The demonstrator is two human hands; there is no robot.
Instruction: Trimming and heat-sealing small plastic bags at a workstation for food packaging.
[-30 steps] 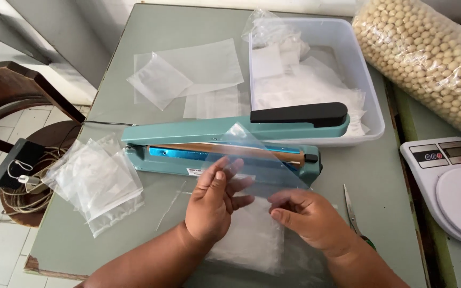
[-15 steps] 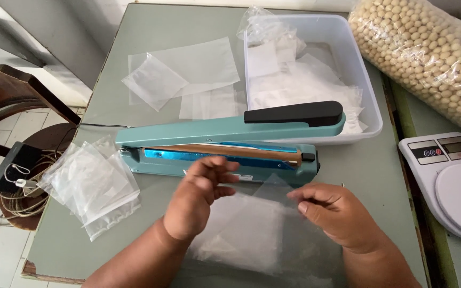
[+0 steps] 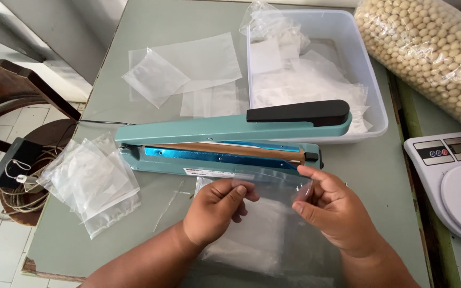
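Observation:
My left hand (image 3: 217, 210) and my right hand (image 3: 333, 209) both pinch the top edge of a clear plastic bag (image 3: 267, 224) that lies flat on the grey table in front of me. The bag's top edge sits right against the front of the teal heat sealer (image 3: 225, 144), whose arm with a black handle (image 3: 299, 112) is raised. The lower part of the bag runs under my wrists toward the near table edge.
A stack of small clear bags (image 3: 94, 181) lies at the left. More flat bags (image 3: 188, 72) lie behind the sealer. A clear plastic bin (image 3: 372, 90) holds bags. At the right sit a sack of soybeans (image 3: 428, 48) and a white kitchen scale (image 3: 454, 181).
The bag was held up tilted in the air; both hands have lowered it flat onto the table and brought its top edge to the sealer's front.

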